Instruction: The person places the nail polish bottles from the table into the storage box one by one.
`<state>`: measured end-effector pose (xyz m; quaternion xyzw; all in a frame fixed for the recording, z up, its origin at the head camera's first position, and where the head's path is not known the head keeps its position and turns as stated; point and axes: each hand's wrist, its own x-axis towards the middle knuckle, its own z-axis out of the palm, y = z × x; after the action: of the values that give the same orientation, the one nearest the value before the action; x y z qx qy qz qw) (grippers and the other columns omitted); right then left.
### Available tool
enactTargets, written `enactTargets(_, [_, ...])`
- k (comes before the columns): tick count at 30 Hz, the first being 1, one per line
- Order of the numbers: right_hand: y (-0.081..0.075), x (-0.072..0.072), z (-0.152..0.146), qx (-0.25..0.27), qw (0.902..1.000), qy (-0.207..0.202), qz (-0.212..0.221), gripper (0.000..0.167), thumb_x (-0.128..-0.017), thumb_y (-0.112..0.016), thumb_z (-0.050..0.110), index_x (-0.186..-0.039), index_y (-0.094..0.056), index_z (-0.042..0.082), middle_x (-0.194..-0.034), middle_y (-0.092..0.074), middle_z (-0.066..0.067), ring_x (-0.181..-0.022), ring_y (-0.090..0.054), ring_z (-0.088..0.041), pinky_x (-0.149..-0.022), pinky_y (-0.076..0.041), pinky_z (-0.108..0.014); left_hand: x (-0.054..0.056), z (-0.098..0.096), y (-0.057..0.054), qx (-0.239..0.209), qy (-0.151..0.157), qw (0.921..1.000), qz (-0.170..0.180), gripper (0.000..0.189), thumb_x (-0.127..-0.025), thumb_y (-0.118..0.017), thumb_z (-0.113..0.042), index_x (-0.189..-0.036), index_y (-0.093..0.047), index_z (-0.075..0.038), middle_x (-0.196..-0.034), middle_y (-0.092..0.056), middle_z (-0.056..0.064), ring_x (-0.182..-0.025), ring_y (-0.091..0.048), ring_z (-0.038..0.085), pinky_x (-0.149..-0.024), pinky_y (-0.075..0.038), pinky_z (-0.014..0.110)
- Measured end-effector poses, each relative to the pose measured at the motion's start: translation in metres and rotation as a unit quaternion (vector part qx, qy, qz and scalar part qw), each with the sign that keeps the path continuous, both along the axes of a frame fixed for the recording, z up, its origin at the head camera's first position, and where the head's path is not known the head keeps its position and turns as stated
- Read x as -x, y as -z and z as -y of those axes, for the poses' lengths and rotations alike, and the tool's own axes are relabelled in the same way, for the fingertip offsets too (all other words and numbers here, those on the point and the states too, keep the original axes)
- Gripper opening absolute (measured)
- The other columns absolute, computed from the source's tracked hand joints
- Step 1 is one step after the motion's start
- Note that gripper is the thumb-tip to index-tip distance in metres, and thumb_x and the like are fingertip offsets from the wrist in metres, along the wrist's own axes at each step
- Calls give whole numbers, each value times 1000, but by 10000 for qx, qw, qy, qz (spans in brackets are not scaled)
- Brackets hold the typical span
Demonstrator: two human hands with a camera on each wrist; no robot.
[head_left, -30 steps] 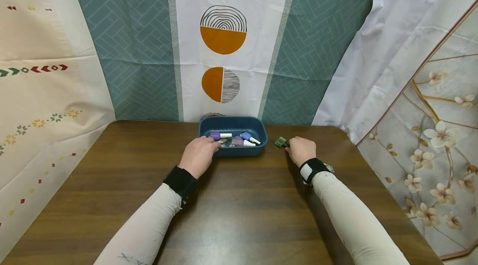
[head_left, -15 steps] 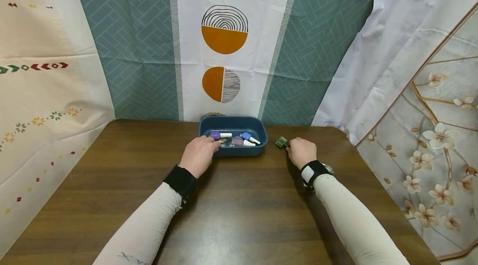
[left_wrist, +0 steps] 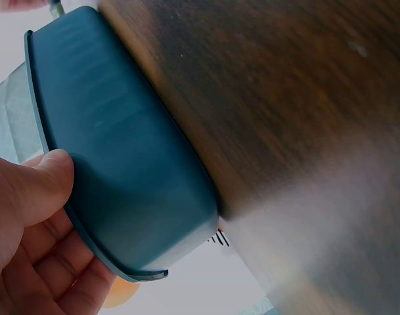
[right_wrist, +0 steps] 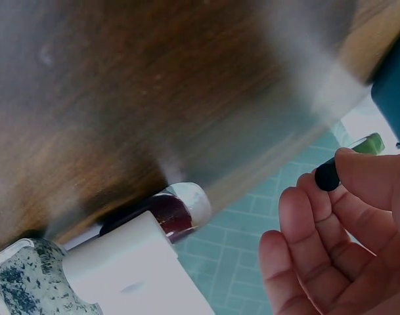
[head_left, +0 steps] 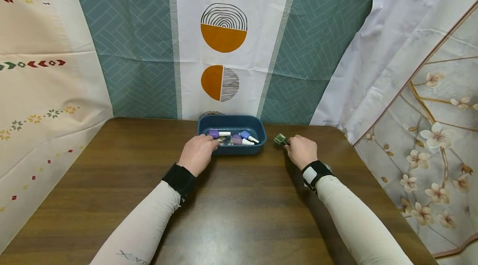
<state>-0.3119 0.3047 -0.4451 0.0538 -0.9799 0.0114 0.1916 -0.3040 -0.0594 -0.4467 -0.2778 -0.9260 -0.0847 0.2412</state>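
A dark blue bin (head_left: 239, 150) stands at the back of the table with several nail polish bottles inside. My left hand (head_left: 197, 154) holds its left front corner, with the thumb (left_wrist: 52, 177) on the outside wall and the fingers behind the rim. To the right of the bin, my right hand (head_left: 301, 151) pinches a green nail polish bottle (head_left: 279, 139) by its black cap (right_wrist: 327, 176). The glass end points left toward the bin. Inside the bin lie a purple bottle (head_left: 213, 133), a blue one (head_left: 244, 134) and a mauve one (head_left: 236, 140), all with white caps.
Close to my right wrist are a dark red nail polish bottle (right_wrist: 173, 215), a white cap (right_wrist: 121, 262) and a bottle with dark flecks (right_wrist: 29, 279). Patterned curtains (head_left: 224, 61) hang behind the brown wooden table (head_left: 239, 198).
Very little differs. The green nail polish bottle in my right hand has shifted slightly left and up. My left hand keeps its hold on the bin, and the head view has moved a touch.
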Motion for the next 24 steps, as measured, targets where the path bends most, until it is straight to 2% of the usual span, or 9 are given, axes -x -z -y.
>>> enactTargets(8, [-8,-8,2,88,9999,-36,-75,13,-93,-77,21,-89,-79,8,-79,-67,-9,-77,-69,-34,-65,-55,-53,0,0,0,-37,69,9999,-89,13,-95,-77,-12,-107,-82,-13,-95,-77,4,-83,-67,24,-78,-58,39])
enactTargets(17, [-28,-19,16,115,9987,-217,-442,11,-94,-78,21,-94,-81,10,-84,-69,-8,-75,-69,-29,-64,-56,-51,-1,2,-1,-23,26,10000,42,15,-95,-77,-13,-109,-82,-13,-98,-77,4,-85,-67,24,-82,-58,39])
enactTargets(24, [-38,-22,30,126,9976,-403,-544,10,-93,-78,21,-92,-81,11,-83,-69,-7,-75,-69,-28,-62,-55,-50,-2,0,-2,7,33,9999,116,15,-96,-76,-13,-110,-81,-13,-98,-78,4,-85,-67,24,-83,-59,39])
